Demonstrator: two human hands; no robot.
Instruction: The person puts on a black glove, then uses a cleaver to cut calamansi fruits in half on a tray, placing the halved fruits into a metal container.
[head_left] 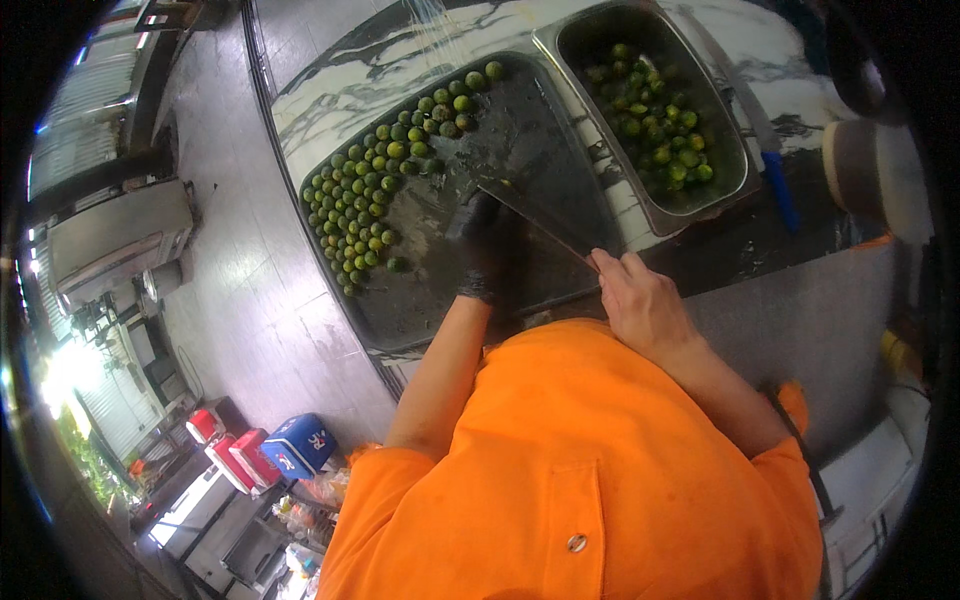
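My right hand (645, 305), bare, is closed round the handle of a knife (545, 228). Its blade slants up and left across a dark tray (540, 130), with the tip at the fingers of my left hand (484, 240). That hand wears a black glove and is closed over the tray; what it holds is hidden. A small yellow-green bit shows by the blade tip. Many small green limes (360, 195) lie crowded along the tray's left and far side. To the right, a steel pan (700, 207) holds more limes (660, 135), several of which look cut.
A second knife with a blue handle (780, 190) lies right of the pan on the marble-patterned counter (350, 90). A round container (855, 175) stands at the far right. Beyond the counter's left edge lies tiled floor (230, 250), with a blue cool box (300, 445) there.
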